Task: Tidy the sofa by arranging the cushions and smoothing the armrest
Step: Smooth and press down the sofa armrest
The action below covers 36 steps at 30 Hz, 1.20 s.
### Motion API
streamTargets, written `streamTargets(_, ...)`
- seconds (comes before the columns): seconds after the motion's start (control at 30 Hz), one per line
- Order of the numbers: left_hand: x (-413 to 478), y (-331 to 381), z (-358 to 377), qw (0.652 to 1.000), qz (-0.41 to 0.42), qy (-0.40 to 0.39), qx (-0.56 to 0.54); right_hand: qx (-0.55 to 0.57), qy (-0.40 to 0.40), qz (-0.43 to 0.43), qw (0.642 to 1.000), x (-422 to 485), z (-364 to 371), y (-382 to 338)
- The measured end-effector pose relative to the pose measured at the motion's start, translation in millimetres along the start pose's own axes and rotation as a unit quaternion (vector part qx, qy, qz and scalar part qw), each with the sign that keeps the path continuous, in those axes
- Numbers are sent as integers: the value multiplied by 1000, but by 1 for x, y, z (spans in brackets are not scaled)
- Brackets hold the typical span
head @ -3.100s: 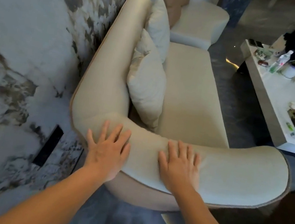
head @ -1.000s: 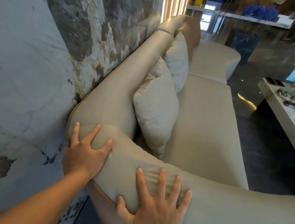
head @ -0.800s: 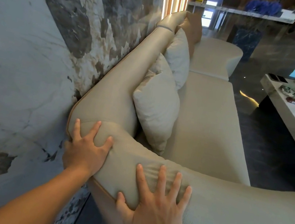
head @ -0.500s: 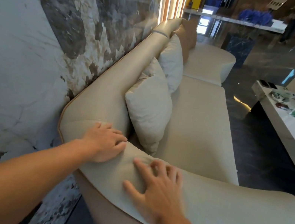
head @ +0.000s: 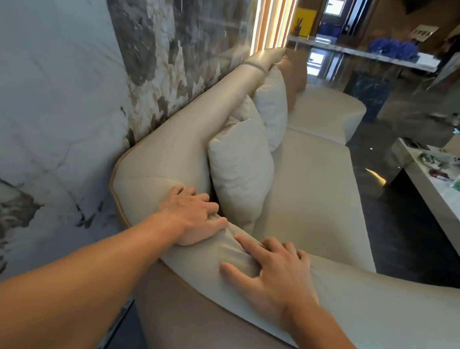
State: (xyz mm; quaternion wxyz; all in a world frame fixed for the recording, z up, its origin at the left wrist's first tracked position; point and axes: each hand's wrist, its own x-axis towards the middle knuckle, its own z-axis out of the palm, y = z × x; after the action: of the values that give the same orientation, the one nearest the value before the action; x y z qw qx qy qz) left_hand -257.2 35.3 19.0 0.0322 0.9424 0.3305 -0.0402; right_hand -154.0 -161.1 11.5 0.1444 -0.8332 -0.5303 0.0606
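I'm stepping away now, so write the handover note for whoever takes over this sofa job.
Left hand: palm down on the armrest near its corner with the backrest, holding nothing.
Right hand: fingers spread flat on the armrest top, holding nothing.
Two pale cushions stand against the backrest, with a tan cushion beyond.
Done: cushions look lined up.
Left: fabric is bunched between the hands; smooth it out.

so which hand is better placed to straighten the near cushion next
Left, probably. The left hand rests on the armrest corner with its fingers right beside the near cushion's lower edge. The right hand lies farther along the armrest.
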Motion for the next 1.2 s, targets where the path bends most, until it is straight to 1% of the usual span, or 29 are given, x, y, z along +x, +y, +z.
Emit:
streamTargets(0.17, -22, 13, 7, 1000, -10, 7, -1, -1, 1, -15, 1000, -23, -2, 8)
streamTargets(0.27, -33, 23, 8, 1000, -25, -1, 9, -20, -2, -20, 1000, -30, -5, 9)
streamTargets(0.37, -39, 30, 2, 999, -41, 13, 6, -29, -2, -10, 1000, -30, -5, 6)
streamTargets(0.43, -52, 33, 5, 997, -54, 47, -19, -31, 0, -4, 1000, -29, -3, 6)
streamTargets(0.5, -76, 36, 17, 992, -38, 110, -43, -34, 8, 5, 999, -31, -2, 5)
streamTargets(0.53, -85, 35, 20, 989, -34, 129, -56, -35, 5, 9, 999, -30, -4, 3)
streamTargets(0.6, -80, 34, 27, 984, -54, 140, -95, -28, -30, 11, 999, -15, -3, 9)
streamTargets(0.67, -83, 32, 28, 982, -55, 157, -89, -20, -57, 8, 998, -17, -5, 7)
streamTargets(0.77, -81, 34, 25, 981, -46, 171, -81, -19, -57, 0, 998, -24, -7, 5)
streamTargets(0.93, -47, 35, 19, 984, -90, 137, -66, -25, -47, 16, 998, -11, -5, 3)
streamTargets(1.07, -33, 26, 13, 985, -80, 119, -91, -42, -42, 24, 998, 2, -6, -1)
streamTargets(1.13, -29, 19, 6, 988, -67, 96, -101, -78, -26, 50, 995, 8, -5, -8)
streamTargets(1.2, -28, 12, 3, 990, -57, 80, -101, -89, -18, 95, 991, 4, 1, -22)
